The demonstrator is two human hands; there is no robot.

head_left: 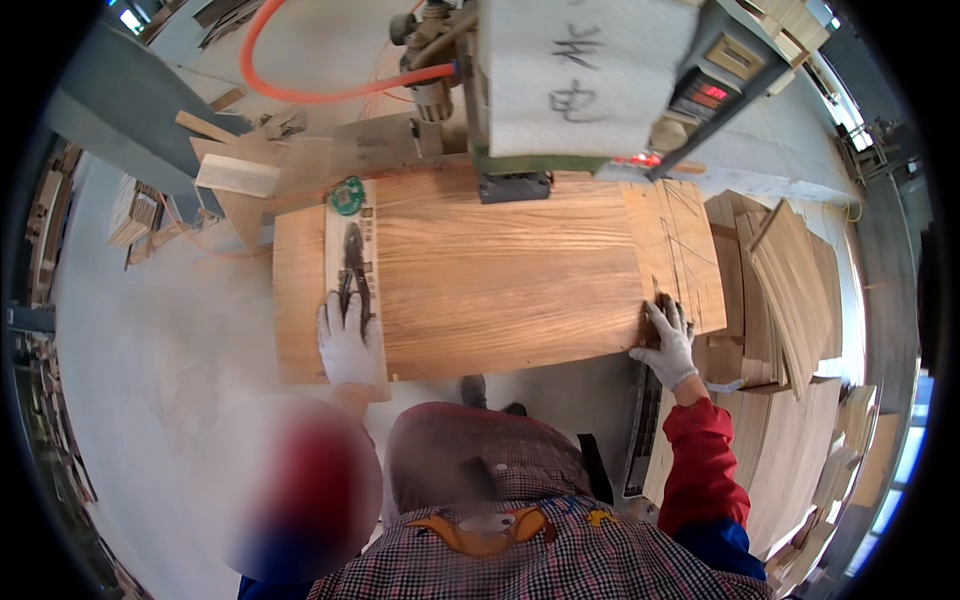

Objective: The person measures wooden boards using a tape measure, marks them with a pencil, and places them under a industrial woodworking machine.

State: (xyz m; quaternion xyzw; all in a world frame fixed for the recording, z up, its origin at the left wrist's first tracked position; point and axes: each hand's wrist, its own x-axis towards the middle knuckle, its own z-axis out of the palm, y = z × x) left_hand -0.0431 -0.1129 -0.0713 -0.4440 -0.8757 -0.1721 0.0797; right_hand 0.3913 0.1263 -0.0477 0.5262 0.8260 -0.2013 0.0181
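Note:
A wide wood-grain panel (500, 270) lies flat before me. Across its left part runs a narrow pale strip (367, 310) with dark printing. My left hand (347, 345), in a whitish glove, rests on the strip's near end with fingers apart. Its fingertips reach the handles of dark pliers (353, 255), and I see no grip on them. Farther up the strip sits a small green coil (347, 196). At the panel's right end, my gloved right hand (668, 345) lies on the near edge, fingers spread, fingertips dark. Pencil-like lines mark the lighter right section (685, 235).
A machine with a dark block (515, 187) stands over the panel's far edge, a white handwritten sheet (590, 75) on its front. An orange hose (300, 97) loops at its left. A control box (705, 92) shows red digits. Stacked boards (790, 290) stand at right.

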